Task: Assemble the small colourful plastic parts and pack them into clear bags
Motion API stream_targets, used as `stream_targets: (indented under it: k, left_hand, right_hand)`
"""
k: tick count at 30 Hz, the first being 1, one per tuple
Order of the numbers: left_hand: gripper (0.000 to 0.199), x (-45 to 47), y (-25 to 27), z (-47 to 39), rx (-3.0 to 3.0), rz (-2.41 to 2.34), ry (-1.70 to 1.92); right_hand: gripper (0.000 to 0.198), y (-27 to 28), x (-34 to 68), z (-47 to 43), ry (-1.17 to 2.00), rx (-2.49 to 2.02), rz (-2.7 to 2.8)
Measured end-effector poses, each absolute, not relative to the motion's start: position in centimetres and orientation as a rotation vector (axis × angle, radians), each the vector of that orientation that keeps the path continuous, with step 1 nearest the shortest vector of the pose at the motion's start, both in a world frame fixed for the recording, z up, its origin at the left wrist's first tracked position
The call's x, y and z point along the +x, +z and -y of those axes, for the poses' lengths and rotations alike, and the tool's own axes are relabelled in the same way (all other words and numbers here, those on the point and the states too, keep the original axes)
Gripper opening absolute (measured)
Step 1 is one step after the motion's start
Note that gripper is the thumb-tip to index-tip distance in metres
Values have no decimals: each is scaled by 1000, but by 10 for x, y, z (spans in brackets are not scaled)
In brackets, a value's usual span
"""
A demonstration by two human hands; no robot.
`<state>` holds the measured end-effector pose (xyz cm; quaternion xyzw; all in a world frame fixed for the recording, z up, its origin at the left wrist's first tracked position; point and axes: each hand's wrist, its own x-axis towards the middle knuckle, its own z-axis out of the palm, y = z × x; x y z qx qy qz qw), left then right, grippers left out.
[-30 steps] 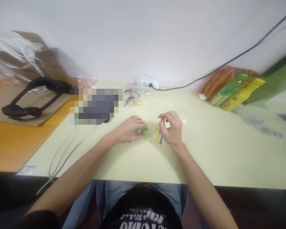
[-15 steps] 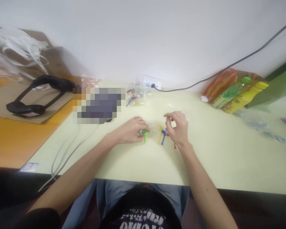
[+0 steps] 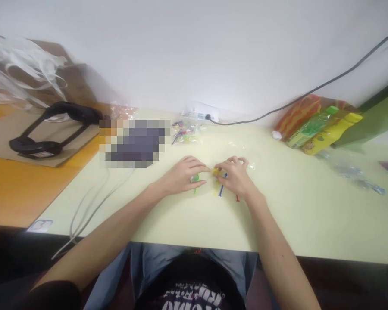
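Observation:
My left hand (image 3: 185, 175) is open beside a small green plastic piece (image 3: 195, 177) with a thin stem, thumb and fingers apart around it. Its index fingertip reaches close to the head of a yellow plastic piece (image 3: 216, 172). My right hand (image 3: 235, 177) has its thumb and index finger closed on that yellow head, while the stem points toward me. Under the right hand, a blue plastic piece (image 3: 221, 189) lies partly covered. Only the stem end of a red plastic piece (image 3: 237, 198) shows below the palm.
A clear bag of coloured pieces (image 3: 186, 131) lies near the wall, beside a pixelated dark object (image 3: 136, 144). Drink bottles (image 3: 313, 127) and crumpled clear plastic (image 3: 349, 168) are at right. Pale cables (image 3: 95, 206) cross the left edge; a black frame (image 3: 51, 131) rests on cardboard.
My right hand has moved left and lowered onto the yellow piece. My left hand's fingers have spread from the green piece and extended rightward.

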<state>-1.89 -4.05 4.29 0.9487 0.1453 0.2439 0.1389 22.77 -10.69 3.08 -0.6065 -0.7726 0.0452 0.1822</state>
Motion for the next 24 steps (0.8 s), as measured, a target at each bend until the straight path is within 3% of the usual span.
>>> stream_targets:
  k: [7, 24]
  left_hand:
    - [39, -14, 33, 42, 2765, -505, 753]
    - [17, -14, 30, 40, 2754, -539, 1000]
  right_hand:
    - [13, 31, 218, 106, 216, -1622, 2189]
    - [22, 46, 189, 117, 423, -1370, 1960]
